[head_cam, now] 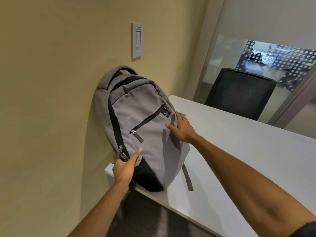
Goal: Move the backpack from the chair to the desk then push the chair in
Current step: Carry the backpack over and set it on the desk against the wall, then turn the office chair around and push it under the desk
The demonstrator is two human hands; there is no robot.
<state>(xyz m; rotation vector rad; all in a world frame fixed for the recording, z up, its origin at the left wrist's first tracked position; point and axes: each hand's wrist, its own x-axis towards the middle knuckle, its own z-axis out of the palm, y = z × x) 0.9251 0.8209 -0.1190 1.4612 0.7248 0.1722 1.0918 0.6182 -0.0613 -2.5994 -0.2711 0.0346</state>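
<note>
A grey backpack (136, 113) with black trim stands upright on the left end of the white desk (239, 151) and leans against the yellow wall. My left hand (124, 168) grips its lower left side near the zipper pulls, thumb on the front panel. My right hand (182, 128) lies on the backpack's right side with the fingers spread over the fabric. A loose grey strap (188, 178) trails onto the desk. A black mesh chair (239, 93) stands behind the far side of the desk; only its backrest shows.
A white wall switch plate (137, 40) is mounted above the backpack. A glass partition (256, 57) with a dotted pattern stands behind the chair. Dark floor (145, 219) shows below the desk's near edge.
</note>
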